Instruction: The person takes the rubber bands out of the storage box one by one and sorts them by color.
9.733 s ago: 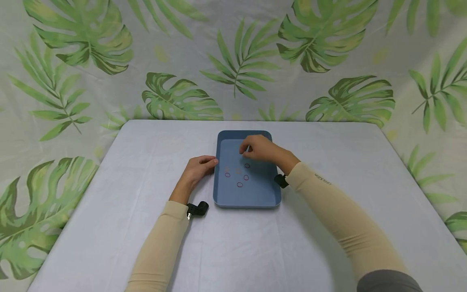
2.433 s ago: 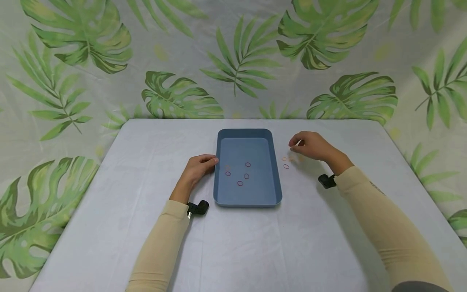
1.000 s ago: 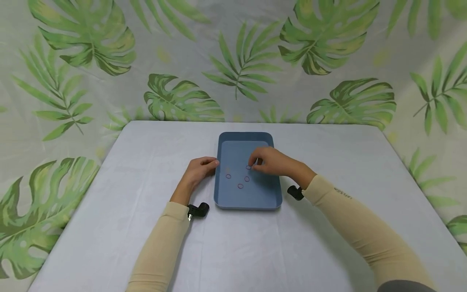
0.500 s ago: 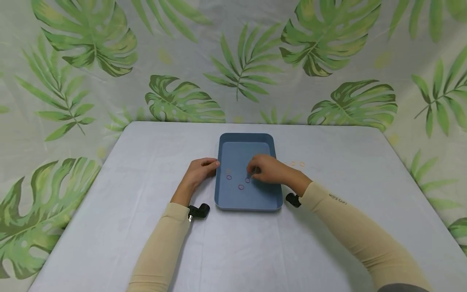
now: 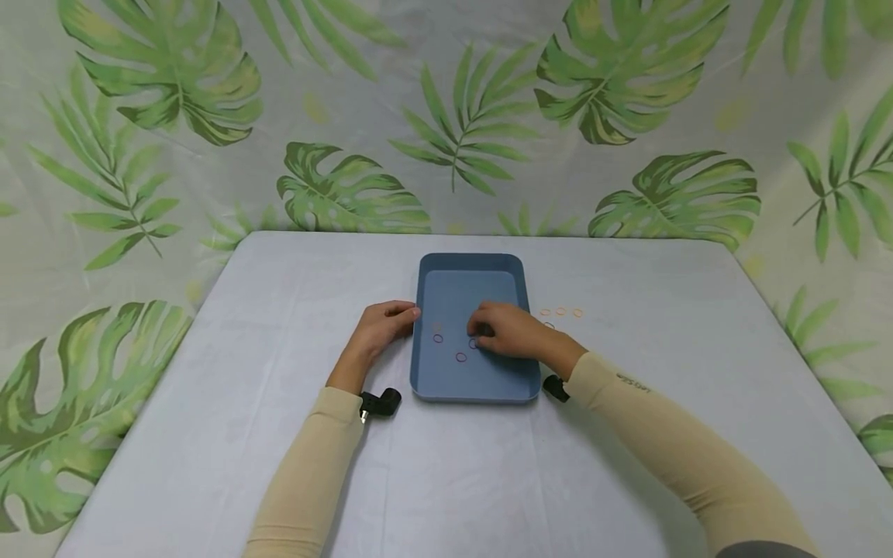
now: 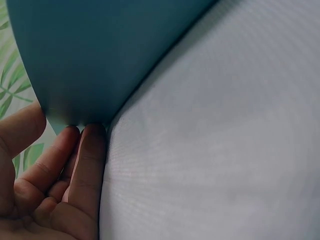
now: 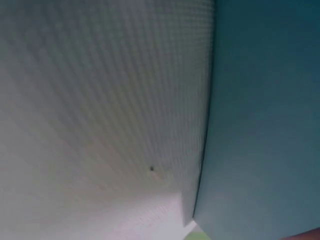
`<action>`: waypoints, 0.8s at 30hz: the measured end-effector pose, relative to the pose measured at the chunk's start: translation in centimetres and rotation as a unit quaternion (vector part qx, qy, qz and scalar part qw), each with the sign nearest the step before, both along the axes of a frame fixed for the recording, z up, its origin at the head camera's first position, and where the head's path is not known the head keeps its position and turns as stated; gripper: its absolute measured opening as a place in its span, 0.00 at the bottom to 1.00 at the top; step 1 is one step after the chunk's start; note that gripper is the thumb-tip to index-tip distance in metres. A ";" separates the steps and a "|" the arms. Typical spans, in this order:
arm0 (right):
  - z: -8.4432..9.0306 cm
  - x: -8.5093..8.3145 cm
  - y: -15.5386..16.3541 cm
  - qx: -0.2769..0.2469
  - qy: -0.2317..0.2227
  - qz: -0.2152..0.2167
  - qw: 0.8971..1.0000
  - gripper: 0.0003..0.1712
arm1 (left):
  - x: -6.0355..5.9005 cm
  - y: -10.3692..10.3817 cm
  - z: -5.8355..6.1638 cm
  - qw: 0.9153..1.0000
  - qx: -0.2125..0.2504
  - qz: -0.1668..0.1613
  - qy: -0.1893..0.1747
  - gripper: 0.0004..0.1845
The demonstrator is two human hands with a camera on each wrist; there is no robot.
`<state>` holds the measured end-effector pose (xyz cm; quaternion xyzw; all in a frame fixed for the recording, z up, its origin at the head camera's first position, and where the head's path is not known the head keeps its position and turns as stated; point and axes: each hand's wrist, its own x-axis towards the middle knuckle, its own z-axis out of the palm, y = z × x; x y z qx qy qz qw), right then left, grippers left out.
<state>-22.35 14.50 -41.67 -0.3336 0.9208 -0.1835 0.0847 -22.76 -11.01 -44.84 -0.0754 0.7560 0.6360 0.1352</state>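
Observation:
Inside the blue tray [image 5: 474, 380] my right hand [image 5: 508, 328] reaches down with curled fingers. Its thumb and fingertips pinch a thin red rubber band [image 5: 472, 343], which they partly cover. Two more red bands lie on the tray floor, a left red band [image 5: 438, 339] and a nearer red band [image 5: 461, 357]; a faint pale band [image 5: 437, 328] is hard to make out. My left hand [image 5: 380, 325] rests against the tray's left side. In the left wrist view its fairly straight fingers [image 6: 87, 170] touch the outer wall and the thumb meets the rim.
To the right of the tray, orange bands [image 5: 560, 311] lie in a row on the white table [image 5: 670, 333]. A darker band [image 5: 549, 325] near them is partly hidden by my right arm. A leaf-patterned cloth [image 5: 460, 116] hangs behind the table.
My right hand has come from the loose bands at the right into the tray, then shifted slightly toward me. The tray's uppermost red band is out of sight. My left hand stays put.

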 end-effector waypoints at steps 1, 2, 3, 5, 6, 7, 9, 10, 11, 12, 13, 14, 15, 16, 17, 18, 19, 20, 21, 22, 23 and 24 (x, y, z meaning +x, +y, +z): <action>-0.1 0.0 0.0 0.001 0.002 -0.002 1.000 0.08 | 0.0 0.0 0.0 1.000 0.000 0.000 0.000 0.21; -0.1 0.0 0.0 0.002 0.003 -0.005 1.000 0.08 | 0.0 0.0 0.0 1.000 0.002 0.000 0.001 0.21; -0.2 0.0 -0.1 0.002 0.003 -0.006 1.000 0.08 | 0.1 0.0 0.1 1.000 0.003 0.000 0.001 0.21; -0.2 0.1 -0.1 0.002 0.004 -0.008 1.000 0.08 | 0.1 0.0 0.1 1.000 0.005 0.000 0.001 0.21; -0.3 0.1 -0.1 0.002 0.005 -0.009 1.000 0.07 | 0.1 0.0 0.1 1.000 0.006 0.000 0.002 0.21; -0.3 0.1 -0.1 0.000 0.005 -0.008 1.000 0.07 | 0.1 0.0 0.1 1.000 0.006 0.000 0.003 0.21; -0.3 0.1 -0.1 -0.002 0.006 -0.007 1.000 0.07 | 0.2 0.0 0.1 1.000 0.004 -0.001 0.005 0.22; -0.3 0.1 -0.1 -0.003 0.006 -0.006 1.000 0.07 | 0.2 0.0 0.1 1.000 0.003 -0.001 0.006 0.22; -0.3 0.1 -0.1 -0.004 0.006 -0.005 1.000 0.07 | 0.2 0.0 0.2 1.000 0.003 -0.001 0.007 0.22; -0.4 0.1 -0.1 -0.004 0.006 -0.005 1.000 0.06 | 0.2 0.0 0.2 1.000 0.003 -0.002 0.007 0.22; -0.4 0.1 -0.1 -0.005 0.007 -0.005 1.000 0.06 | 0.2 0.0 0.2 1.000 0.005 -0.002 0.007 0.22; -0.4 0.1 -0.1 -0.005 0.007 -0.004 1.000 0.05 | 0.1 0.0 0.2 1.000 0.007 -0.002 0.006 0.22; -0.4 0.1 -0.1 -0.007 0.007 -0.003 1.000 0.04 | 0.2 0.0 0.2 1.000 0.008 -0.002 0.006 0.22; -0.4 0.1 -0.1 -0.009 0.008 -0.003 1.000 0.03 | 0.2 0.0 0.2 1.000 0.009 -0.002 0.006 0.22; -0.4 0.1 -0.1 -0.010 0.008 -0.002 1.000 0.02 | 0.2 0.0 0.2 1.000 0.010 -0.002 0.007 0.22; -0.4 0.0 -0.1 -0.011 0.007 -0.001 1.000 0.02 | 0.2 0.0 0.2 1.000 0.010 -0.002 0.007 0.22; -0.5 0.0 0.0 -0.012 0.006 -0.001 1.000 0.03 | 0.2 0.0 0.2 1.000 0.009 -0.002 0.007 0.22; -0.5 0.0 0.0 -0.012 0.005 0.000 1.000 0.04 | 0.2 0.0 0.1 1.000 0.009 -0.002 0.007 0.22; -0.5 -0.1 0.0 -0.013 0.004 0.000 1.000 0.04 | 0.2 0.0 0.1 1.000 0.009 -0.002 0.007 0.22; -0.5 -0.1 0.0 -0.013 0.002 0.000 1.000 0.05 | 0.2 0.0 0.1 1.000 0.010 -0.001 0.007 0.22; -0.5 -0.2 0.0 -0.014 0.000 0.001 1.000 0.05 | 0.1 0.0 0.1 1.000 0.009 -0.002 0.006 0.22; -0.4 -0.2 0.1 -0.015 -0.003 0.001 1.000 0.04 | 0.1 0.0 0.1 1.000 0.010 -0.001 0.005 0.22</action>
